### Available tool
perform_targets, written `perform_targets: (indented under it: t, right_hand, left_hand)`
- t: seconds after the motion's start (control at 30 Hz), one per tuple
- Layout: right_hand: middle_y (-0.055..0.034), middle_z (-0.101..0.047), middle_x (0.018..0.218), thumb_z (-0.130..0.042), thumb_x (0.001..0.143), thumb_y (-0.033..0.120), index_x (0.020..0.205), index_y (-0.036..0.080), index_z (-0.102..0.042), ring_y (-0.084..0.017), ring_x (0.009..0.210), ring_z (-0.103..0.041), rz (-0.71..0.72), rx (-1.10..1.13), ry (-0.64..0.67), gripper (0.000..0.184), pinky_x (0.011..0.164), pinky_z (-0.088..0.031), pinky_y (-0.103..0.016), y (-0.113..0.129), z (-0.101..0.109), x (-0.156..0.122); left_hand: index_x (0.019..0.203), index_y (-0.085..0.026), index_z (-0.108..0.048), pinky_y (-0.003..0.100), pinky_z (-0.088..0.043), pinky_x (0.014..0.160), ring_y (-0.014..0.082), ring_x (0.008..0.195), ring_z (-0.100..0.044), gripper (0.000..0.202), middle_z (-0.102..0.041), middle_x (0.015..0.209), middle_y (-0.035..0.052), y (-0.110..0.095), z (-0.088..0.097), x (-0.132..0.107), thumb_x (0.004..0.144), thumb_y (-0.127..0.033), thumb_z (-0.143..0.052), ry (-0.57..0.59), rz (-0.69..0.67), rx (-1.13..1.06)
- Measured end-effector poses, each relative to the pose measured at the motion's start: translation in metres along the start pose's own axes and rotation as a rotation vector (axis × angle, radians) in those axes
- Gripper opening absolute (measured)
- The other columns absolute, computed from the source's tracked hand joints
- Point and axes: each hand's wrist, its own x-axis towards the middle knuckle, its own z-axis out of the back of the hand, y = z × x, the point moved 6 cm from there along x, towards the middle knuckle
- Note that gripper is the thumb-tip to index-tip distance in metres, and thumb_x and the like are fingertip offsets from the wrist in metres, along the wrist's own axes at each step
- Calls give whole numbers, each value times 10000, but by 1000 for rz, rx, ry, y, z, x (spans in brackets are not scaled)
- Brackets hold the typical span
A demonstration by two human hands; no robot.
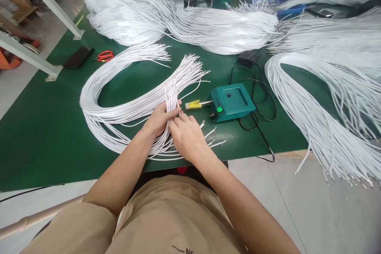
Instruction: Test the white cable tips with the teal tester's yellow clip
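Note:
A bundle of white cables (172,97) stands up out of my left hand (160,119), whose fingers and thumb wrap around it. My right hand (186,133) is closed against the right side of this bundle, fingertips pinched near the cables; what it pinches is mostly hidden. Behind my hands a larger looped bunch of white cables (92,95) curves on the green table, its cut ends fanning toward the upper right. Several loose cable ends (212,143) stick out past my right wrist. To the right sits a teal device (232,101) with a yellow-tipped piece (193,104) projecting toward my hands.
Thick heaps of white cable (226,27) lie across the back, and another bunch (321,127) hangs over the right edge. Red-handled scissors (104,56) and a dark case (79,57) lie at left, near metal posts (29,55). A black cord (264,117) coils behind the device. Other people sit opposite.

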Motion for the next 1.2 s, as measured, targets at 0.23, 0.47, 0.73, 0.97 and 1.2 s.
perform_targets:
  t: [0.23, 0.47, 0.73, 0.97, 1.2]
  right_hand:
    - [-124, -697, 742, -416, 888, 180, 889, 161, -653, -252, 690, -638, -320, 113, 295, 238, 629, -410, -334, -22, -7, -14]
    - [-29, -699, 761, -490, 887, 350, 901, 212, -648, -182, 689, -637, -679, 584, -169, 210, 675, -449, -298, -82, 16, -3]
    - [46, -565, 576, -683, 706, 346, 689, 188, -617, -96, 485, -490, -730, 1232, -308, 172, 465, -405, -224, -88, -9, 1]
    - [32, -553, 611, -684, 705, 275, 666, 160, -640, -64, 500, -421, -744, 1656, -349, 129, 511, -365, -226, -80, -17, 3]
    - [65, -373, 518, -655, 686, 217, 546, 160, -559, -62, 473, -315, -830, 1938, -318, 179, 467, -291, -231, -76, -30, 7]
  left_hand:
    - [966, -155, -709, 244, -459, 725, 94, 705, -567, 390, -649, 800, 2, 2, 3, -1, 609, -258, -828, -26, 49, 57]
    - [945, -161, -719, 278, -447, 825, 122, 775, -598, 374, -687, 856, 11, 4, -2, -4, 601, -249, -833, 10, -22, 132]
    - [827, -157, -658, 251, -436, 689, 101, 662, -556, 282, -633, 726, -18, 4, -5, -6, 642, -311, -804, -29, -74, 183]
    - [785, -153, -593, 268, -468, 705, 108, 666, -598, 257, -651, 727, -15, -6, -12, -12, 657, -261, -788, -85, -175, 153]
    - [776, -154, -525, 273, -489, 666, 112, 646, -618, 236, -654, 741, -5, -8, -20, -12, 705, -230, -738, -19, -174, 104]
